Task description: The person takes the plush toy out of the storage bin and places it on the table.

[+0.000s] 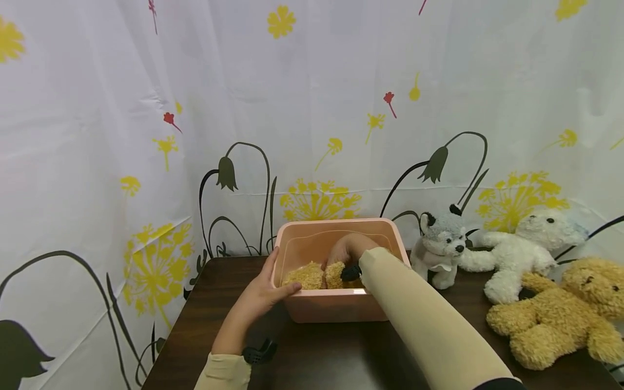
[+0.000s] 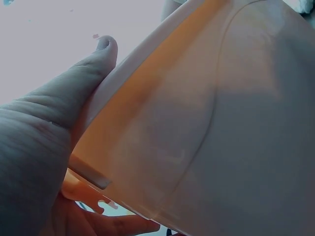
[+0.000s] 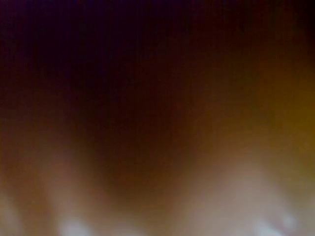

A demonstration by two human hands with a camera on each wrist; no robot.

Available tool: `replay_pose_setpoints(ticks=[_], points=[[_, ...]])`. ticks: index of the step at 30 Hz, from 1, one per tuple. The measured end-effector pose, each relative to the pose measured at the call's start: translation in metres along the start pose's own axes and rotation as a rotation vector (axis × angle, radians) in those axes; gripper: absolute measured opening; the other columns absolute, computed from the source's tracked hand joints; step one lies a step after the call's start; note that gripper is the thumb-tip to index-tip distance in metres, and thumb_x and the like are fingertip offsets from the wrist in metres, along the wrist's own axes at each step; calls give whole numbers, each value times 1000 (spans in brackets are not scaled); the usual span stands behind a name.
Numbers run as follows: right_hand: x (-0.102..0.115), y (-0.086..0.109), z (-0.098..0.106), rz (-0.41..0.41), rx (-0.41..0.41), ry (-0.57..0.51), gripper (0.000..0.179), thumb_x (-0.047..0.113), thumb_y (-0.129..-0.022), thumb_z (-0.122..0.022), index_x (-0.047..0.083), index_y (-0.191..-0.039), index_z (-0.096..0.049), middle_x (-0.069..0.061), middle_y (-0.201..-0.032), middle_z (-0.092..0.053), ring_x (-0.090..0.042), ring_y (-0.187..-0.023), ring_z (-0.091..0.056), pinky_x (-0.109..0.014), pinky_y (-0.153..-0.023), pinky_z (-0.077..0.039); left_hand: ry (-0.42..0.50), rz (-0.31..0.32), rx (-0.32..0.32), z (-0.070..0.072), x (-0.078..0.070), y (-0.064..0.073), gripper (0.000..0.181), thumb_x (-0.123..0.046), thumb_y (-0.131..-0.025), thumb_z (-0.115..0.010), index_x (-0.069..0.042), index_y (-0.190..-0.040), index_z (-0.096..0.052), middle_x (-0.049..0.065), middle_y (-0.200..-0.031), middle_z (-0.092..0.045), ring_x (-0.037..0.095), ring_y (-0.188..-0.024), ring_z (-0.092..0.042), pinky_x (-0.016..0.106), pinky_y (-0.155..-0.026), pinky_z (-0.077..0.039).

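My left hand (image 1: 266, 288) grips the left front corner of a pink plastic bin (image 1: 336, 306). In the left wrist view the thumb (image 2: 93, 73) lies along the rim, and the fingers reach round the outside wall. The right hand (image 1: 347, 248) is down inside the bin, bent at the wrist, among the fluffy tan parts of a plush toy (image 1: 306, 276). Its fingertips are hidden by the fluff, and I cannot tell whether they hold it. The right wrist view is dark and blurred.
Right of the bin a grey-and-white plush dog (image 1: 442, 246) sits upright. A white plush toy (image 1: 519, 254) and a tan teddy bear (image 1: 560, 314) lie beyond it on the dark wooden table (image 1: 336, 357). A flower-print curtain (image 1: 312, 108) hangs close behind.
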State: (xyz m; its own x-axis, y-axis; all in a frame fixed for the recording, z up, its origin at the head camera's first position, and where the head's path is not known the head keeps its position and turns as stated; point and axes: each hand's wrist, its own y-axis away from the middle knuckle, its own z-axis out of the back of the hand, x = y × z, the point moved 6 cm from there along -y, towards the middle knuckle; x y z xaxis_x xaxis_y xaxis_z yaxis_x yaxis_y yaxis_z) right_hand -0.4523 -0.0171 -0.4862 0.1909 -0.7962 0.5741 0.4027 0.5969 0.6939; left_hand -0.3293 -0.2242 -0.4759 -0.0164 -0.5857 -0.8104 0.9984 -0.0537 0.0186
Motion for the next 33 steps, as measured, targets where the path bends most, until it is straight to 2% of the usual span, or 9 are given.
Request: replay_pose_setpoints(ticks=[7,11,12,15,18,19,23,27,33], points=[[4,-1,2,32,1,14,52,31,-106,-68,11,-153,-58,-9,-174,-37,-28,-155,-39,-39,-105,-42,24,-7,3,1,1,1,122,-62,-87,-86,-34,-177,-8,28,-172,-39,47,-149,-53,70,-116,-44],[4,1,9,35,-108,-72,71,30,-110,-64,9,-171,-35,-11,-183,-21,-34,-167,-24,-43,-120,-41,45,-3,13,1,2,2,123,-61,-88,-86,-35,-177,-6,26,-176,-31,49,-153,-47,72,-119,-41],[3,2,12,35,-154,-109,76,30,-111,-64,11,-174,-27,-10,-184,-16,-33,-160,-39,-46,-117,-43,45,1,14,1,2,2,122,-60,-88,-86,-35,-177,-6,25,-177,-29,50,-155,-45,73,-119,-40],[2,7,21,71,-244,-254,91,30,-110,-67,19,-178,-8,-7,-186,-1,-30,-169,-22,-51,-131,-32,38,5,19,1,1,1,121,-58,-89,-86,-35,-177,-5,24,-179,-26,51,-157,-40,75,-120,-37],[5,12,28,171,-267,-362,99,22,-105,-75,22,-178,-8,-5,-186,0,-30,-170,-19,-55,-134,-25,35,4,24,0,0,0,122,-58,-90,-86,-34,-177,-5,24,-180,-24,51,-160,-36,76,-122,-34],[7,15,30,202,-276,-385,103,20,-102,-77,22,-178,-7,-4,-186,2,-32,-172,2,-58,-137,-17,35,3,25,0,0,0,122,-58,-90,-85,-33,-178,-5,24,-180,-24,51,-160,-35,76,-122,-34],[15,23,39,317,-381,-400,119,17,-90,-85,21,-178,-5,-6,-186,0,-36,-171,-12,-59,-135,-24,29,6,21,1,0,1,122,-60,-90,-84,-35,-177,-4,22,-180,-22,53,-160,-34,77,-121,-34],[25,32,43,432,-450,-418,115,22,-86,-89,20,-177,-19,-8,-184,-16,-35,-166,-31,-56,-130,-36,33,7,15,1,1,1,117,-58,-92,-83,-37,-177,-6,21,-181,-22,54,-160,-34,77,-121,-34],[38,50,49,599,-546,-474,76,15,-94,-82,13,-163,-51,-14,-168,-50,-35,-155,-49,-56,-126,-43,43,8,14,1,1,-2,119,-62,-90,-84,-38,-177,-7,21,-181,-21,53,-161,-31,77,-122,-33]])
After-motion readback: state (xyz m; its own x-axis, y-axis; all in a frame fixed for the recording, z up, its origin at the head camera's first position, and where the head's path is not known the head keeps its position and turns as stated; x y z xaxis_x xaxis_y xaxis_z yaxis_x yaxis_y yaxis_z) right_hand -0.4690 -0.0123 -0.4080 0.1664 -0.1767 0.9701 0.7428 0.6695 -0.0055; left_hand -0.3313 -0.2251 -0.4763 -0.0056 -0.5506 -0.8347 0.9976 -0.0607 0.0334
